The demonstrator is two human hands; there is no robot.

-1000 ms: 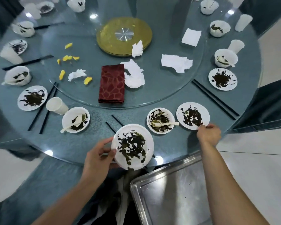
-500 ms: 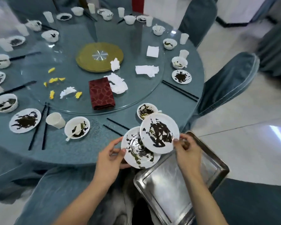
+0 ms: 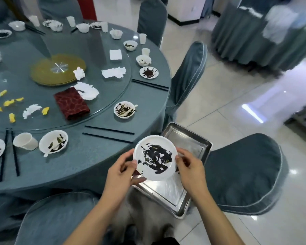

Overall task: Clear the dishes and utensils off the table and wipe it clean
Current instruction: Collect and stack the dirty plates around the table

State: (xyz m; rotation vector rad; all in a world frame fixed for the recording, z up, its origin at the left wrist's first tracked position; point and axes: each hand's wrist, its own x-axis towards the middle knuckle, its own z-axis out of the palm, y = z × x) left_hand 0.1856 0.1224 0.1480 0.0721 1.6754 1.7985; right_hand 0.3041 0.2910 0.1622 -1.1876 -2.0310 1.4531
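- Two hands share one load: my left hand (image 3: 121,169) and my right hand (image 3: 190,167) grip a stained white plate (image 3: 155,158) by its opposite rims, fingers curled round the edge and thumbs on top. Whether a second plate sits beneath it I cannot tell.
- The plate is off the surface (image 3: 88,156), held in the air over the near half of the steel tray (image 3: 187,140), which sits just off the surface's edge between two covered chairs.
- I judge the step to be unloading: dirty plates go to the tray, and clearing has barely begun, since wiping cannot start until everything is off.
- The next move calls for lowering the plate level, so the dark sauce stays put, and setting it toward one corner of the tray to leave room for the rest.
- Nearest the tray on the surface lie a pair of black chopsticks (image 3: 108,133), then a smeared bowl (image 3: 124,109) beyond them; further from the tray stand a second bowl (image 3: 53,143) and a tipped cup (image 3: 25,141).
- Edges to mind: the tray's raised rim, and the surface's rounded edge just beside the tray.
- The right-hand chair (image 3: 244,174) touches the tray's far side, so my open room is straight down, not sideways.
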